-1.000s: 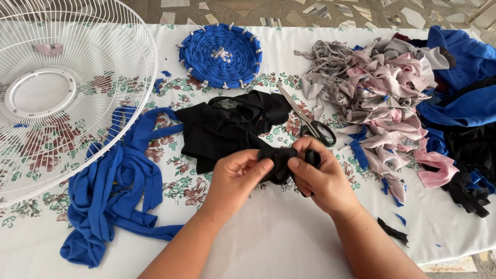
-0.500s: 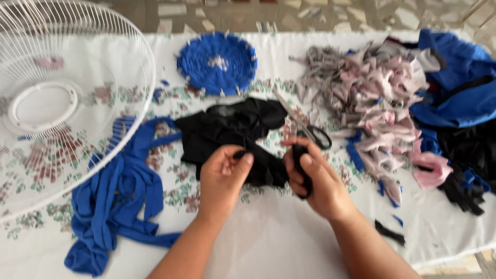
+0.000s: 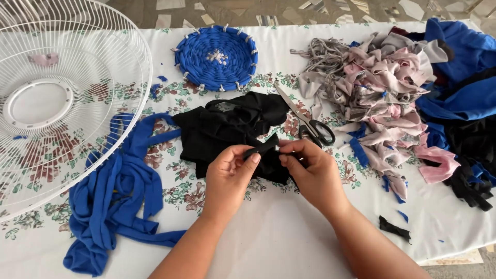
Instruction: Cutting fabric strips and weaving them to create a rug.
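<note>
While a narrow black fabric strip was pinched between left hand and right hand, fingers closed, it was best kept taut above the black cloth heap.

One head-worn camera looks steeply down and forward over the bench from close range, the person's forearms entering from the bottom edge; the far floor seems slightly cropped.
</note>
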